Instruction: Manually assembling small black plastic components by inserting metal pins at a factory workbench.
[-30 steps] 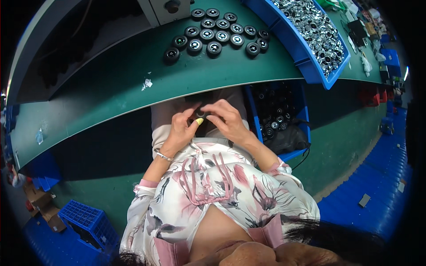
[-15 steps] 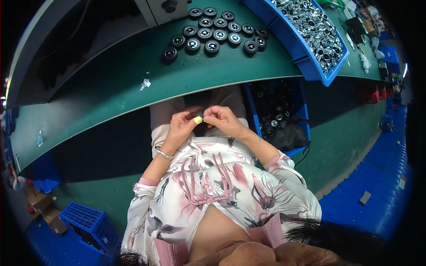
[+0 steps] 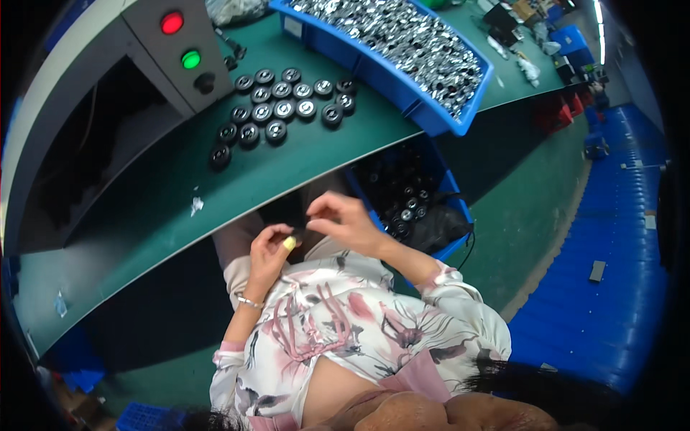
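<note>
My left hand (image 3: 269, 257) is over my lap, below the table edge, thumb and fingers drawn together. A yellow wrap (image 3: 289, 243) covers the thumb tip. Whatever the left fingers pinch is too small and dark to make out. To its right and slightly farther off is my right hand (image 3: 348, 224), apart from the left. Its fingers are curved, with a gap between thumb and forefinger and nothing visible there. Several small black wheels with shiny hubs (image 3: 284, 108) lie grouped on the green table (image 3: 259, 179), beyond both hands.
A blue bin (image 3: 424, 118) of shiny metal parts (image 3: 402, 43) stands on the table at the far right. Below the edge, near my right forearm, another blue bin (image 3: 454, 246) holds dark wheels and a black bag (image 3: 440, 221). A grey machine (image 3: 154, 36) with red and green lights stands left.
My hands were together at the fingertips and are now apart, the right one drawn off to the right. The view has turned, bringing more of the machine into sight.
</note>
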